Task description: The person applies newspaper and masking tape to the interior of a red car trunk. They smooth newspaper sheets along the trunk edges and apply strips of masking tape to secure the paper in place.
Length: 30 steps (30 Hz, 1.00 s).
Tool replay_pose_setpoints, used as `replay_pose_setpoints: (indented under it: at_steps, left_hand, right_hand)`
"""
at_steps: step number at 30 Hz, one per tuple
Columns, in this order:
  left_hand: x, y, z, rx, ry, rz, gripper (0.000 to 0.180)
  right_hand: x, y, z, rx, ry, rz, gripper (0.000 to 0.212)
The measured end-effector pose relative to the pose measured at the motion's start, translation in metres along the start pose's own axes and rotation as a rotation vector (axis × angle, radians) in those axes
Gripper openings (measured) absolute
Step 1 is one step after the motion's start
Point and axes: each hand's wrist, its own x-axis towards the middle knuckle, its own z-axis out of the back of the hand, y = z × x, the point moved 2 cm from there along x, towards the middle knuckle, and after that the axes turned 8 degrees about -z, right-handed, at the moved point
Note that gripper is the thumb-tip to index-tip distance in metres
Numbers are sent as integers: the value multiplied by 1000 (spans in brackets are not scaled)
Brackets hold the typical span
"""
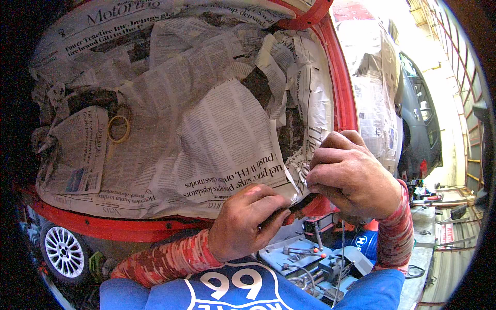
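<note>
Sheets of newspaper [206, 119] cover a red car body panel [129, 227]. My left hand [248, 222] pinches the lower right corner of a newspaper sheet against the panel's edge. My right hand [351, 175] grips the paper's right edge just above, fingers curled tight over the fold. A roll of yellowish masking tape [119, 129] sits on the newspaper at the left. Both forearms wear red patterned sleeves.
A red painted frame edge [341, 77] runs down the right of the paper. More newspaper masks another car part [374, 98] beyond it, beside a dark car [421, 124]. A wheel with a silver rim [64, 253] lies lower left. Tools and parts [310, 258] lie below my hands.
</note>
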Motion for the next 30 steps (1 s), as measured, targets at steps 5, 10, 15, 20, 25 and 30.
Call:
replay_pose_setpoints:
  at_steps: [5, 10, 15, 20, 25, 30]
  left_hand:
    - [0, 0, -4, -36, 20, -28, 22]
    - [0, -2, -1, 3, -49, 63, 29]
    - [-3, -1, 15, 81, 82, 120, 28]
    - [-2, 1, 15, 81, 125, 188, 23]
    - [1, 6, 17, 37, 114, 148, 21]
    - [-1, 10, 22, 14, 249, 88, 20]
  right_hand:
    - [-1, 0, 3, 14, 23, -25, 12]
    - [3, 6, 5, 30, -25, -85, 18]
    - [14, 12, 3, -49, 159, -52, 27]
    - [24, 9, 6, -46, 236, -52, 23]
    - [21, 5, 3, -33, 194, -50, 22]
    - [17, -3, 2, 64, 120, -36, 24]
